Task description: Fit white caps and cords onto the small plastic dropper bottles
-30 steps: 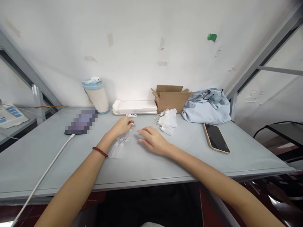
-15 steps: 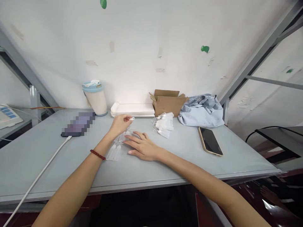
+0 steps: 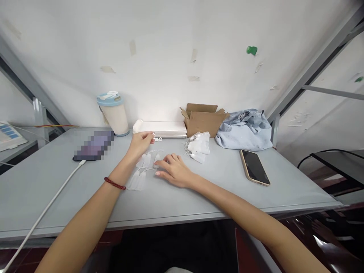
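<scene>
My left hand (image 3: pixel 142 143) is closed in a pinch on a small white plastic piece, just in front of the white stack. Small white rings (image 3: pixel 159 139) show by its fingertips; whether they join the pinched piece I cannot tell. Below it lie clear plastic sleeves (image 3: pixel 137 180) with white loop cords, in two rough rows. My right hand (image 3: pixel 176 170) rests to their right, thumb and fingers apart. Its index fingertip is at the edge of a clear sleeve (image 3: pixel 157 156) in the upper row. A pile of similar sleeves (image 3: pixel 199 146) with cords lies farther right.
Along the wall stand a cup with a blue lid (image 3: pixel 114 113), a stack of white flat pieces (image 3: pixel 165 129), an open cardboard box (image 3: pixel 205 125) and a light blue cloth (image 3: pixel 246 131). A phone (image 3: pixel 255 167) lies right; a cabled phone (image 3: pixel 93 146) lies left.
My left hand has moved slightly left and up, towards the white stack. My right hand has drawn a little to the right, uncovering more of the upper sleeves. The view has shifted slightly.
</scene>
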Demonstrator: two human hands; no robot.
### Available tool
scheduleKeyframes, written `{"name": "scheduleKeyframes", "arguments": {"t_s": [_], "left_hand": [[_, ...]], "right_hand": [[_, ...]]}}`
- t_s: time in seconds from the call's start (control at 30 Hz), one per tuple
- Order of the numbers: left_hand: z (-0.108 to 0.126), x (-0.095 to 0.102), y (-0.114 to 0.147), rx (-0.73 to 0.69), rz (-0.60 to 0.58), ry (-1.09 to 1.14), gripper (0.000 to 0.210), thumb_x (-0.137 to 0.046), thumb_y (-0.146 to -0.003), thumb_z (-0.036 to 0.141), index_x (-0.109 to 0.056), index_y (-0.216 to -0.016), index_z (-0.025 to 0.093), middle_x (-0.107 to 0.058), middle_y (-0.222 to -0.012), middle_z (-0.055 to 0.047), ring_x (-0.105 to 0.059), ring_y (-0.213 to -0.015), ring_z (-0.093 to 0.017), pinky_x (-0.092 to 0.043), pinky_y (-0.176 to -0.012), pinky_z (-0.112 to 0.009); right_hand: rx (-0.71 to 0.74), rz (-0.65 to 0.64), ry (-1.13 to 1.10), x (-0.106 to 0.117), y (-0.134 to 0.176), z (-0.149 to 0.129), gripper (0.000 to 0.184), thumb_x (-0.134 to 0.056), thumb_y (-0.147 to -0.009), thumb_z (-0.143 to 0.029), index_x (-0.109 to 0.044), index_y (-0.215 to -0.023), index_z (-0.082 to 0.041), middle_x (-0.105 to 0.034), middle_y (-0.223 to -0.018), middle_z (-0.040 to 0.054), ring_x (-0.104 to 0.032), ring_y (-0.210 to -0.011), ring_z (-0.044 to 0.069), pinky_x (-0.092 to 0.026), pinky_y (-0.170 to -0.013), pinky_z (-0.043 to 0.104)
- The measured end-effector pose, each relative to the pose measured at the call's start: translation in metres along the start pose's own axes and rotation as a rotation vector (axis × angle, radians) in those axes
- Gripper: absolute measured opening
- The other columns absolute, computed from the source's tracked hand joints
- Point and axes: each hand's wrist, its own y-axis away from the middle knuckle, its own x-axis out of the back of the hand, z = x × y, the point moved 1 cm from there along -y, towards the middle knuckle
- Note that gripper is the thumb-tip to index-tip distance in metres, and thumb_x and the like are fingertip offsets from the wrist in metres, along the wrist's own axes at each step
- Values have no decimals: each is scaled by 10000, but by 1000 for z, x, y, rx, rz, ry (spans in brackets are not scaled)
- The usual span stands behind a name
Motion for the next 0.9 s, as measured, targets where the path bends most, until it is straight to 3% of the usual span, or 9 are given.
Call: {"name": "scheduleKeyframes", "arguments": {"t_s": [0.17,0.37,0.6,0.9], "left_hand": [[-1,1,-1,95,22,133,120,-603,-672,219,-655,-696,114,-599,-676,-16,-560,-656,-128,-489,-692,-263],[0,0,0,162,45,254,87,-587,-716,148,-650,-759,106,-582,-709,-18,-549,-652,-104,-494,-712,-251],[0,-3,8,223,-104,310,39,-656,-720,154,-646,-729,118,-608,-729,-28,-584,-698,-114,-512,-786,-280],[2,-18,25,230,-291,343,155,-740,-672,239,-671,-731,114,-647,-791,-41,-619,-798,-150,-480,-901,-343]], "right_hand": [[-54,-30,-2,1,-2,4,423,-340,-964,-498,-565,-1197,-226,-539,-994,93,-463,-927,222,-348,-826,374],[-72,-7,72,-2,-5,11,321,-364,-986,-386,-609,-1102,-215,-564,-937,83,-490,-866,208,-320,-759,329],[-109,109,65,-1,1,29,211,-444,-953,-201,-612,-1080,-197,-600,-840,68,-537,-822,200,-315,-719,294],[-18,333,8,14,8,36,221,-402,-949,-179,-608,-1028,-175,-614,-821,66,-540,-806,191,-353,-734,303]]}}
